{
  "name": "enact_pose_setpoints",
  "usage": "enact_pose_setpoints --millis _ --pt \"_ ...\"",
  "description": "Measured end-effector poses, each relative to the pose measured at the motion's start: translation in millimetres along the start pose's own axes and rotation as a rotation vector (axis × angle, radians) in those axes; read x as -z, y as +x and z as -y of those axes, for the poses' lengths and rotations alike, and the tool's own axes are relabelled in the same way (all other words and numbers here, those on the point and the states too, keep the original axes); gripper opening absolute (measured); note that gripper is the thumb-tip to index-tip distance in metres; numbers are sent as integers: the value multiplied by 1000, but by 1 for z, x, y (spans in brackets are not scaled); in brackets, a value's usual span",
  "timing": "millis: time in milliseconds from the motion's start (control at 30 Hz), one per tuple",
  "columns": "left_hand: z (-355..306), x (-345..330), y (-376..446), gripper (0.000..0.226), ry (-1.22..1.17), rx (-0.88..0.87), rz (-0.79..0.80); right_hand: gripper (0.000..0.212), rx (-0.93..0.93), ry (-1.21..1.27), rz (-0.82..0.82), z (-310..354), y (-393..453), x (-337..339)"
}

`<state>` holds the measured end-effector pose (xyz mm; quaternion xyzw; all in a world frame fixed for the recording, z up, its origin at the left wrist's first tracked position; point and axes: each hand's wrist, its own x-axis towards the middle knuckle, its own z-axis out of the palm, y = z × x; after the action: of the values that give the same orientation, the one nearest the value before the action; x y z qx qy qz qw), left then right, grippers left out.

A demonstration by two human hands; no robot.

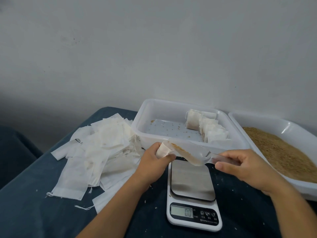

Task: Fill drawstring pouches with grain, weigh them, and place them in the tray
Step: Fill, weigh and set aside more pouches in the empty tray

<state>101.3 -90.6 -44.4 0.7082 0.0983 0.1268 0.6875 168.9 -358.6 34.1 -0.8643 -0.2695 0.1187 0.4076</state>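
Note:
My left hand (155, 158) grips a small white drawstring pouch (163, 150) just above the far end of the scale. My right hand (247, 167) holds the handle of a clear plastic scoop (187, 153), whose tip carrying brown grain meets the pouch's mouth. The digital scale (192, 179) has a bare steel platform and reads 0.0. Behind it, a clear tray (145, 115) holds several filled pouches (207, 129) along its right side and some stray grains. A white tray of brown grain (281, 152) lies at the right.
A loose heap of empty white pouches (96, 150) covers the dark blue tabletop (34, 212) at the left. Stray grains dot the cloth around the scale. A pale wall rises directly behind the trays.

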Motion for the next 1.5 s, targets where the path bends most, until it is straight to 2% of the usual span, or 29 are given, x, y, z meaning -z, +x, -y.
enact_pose_setpoints --millis 133,267,367,500,733,833,1000,1133,1233,1367,1500 --pt "-4 0 -2 20 -43 -3 49 30 15 151 -86 -1 7 -15" --pt "-12 -2 -8 23 -147 2 217 33 79 281 -152 13 20 -31" --pt "-15 -3 -12 35 -207 0 306 18 155 320 -100 25 27 -49" --pt "-20 -5 -20 15 -230 -22 477 23 241 328 -41 30 31 -68" --pt "-28 -10 -30 22 -284 -54 630 19 311 357 -54 24 21 -72" --pt "-26 -11 -29 23 -323 -16 613 22 340 418 -140 26 20 -75" --pt "-21 -14 -23 39 -299 -52 479 23 357 445 -317 25 21 -74" --pt "-19 -20 -20 20 -209 -41 274 25 293 483 -400 21 24 -76" --pt "-16 -21 -17 19 -145 -58 192 28 244 505 -405 19 25 -75" --pt "-14 -19 -16 21 -120 -62 194 31 198 533 -393 16 24 -75" --pt "-15 -19 -19 30 -120 -88 363 27 186 598 -414 14 25 -74"
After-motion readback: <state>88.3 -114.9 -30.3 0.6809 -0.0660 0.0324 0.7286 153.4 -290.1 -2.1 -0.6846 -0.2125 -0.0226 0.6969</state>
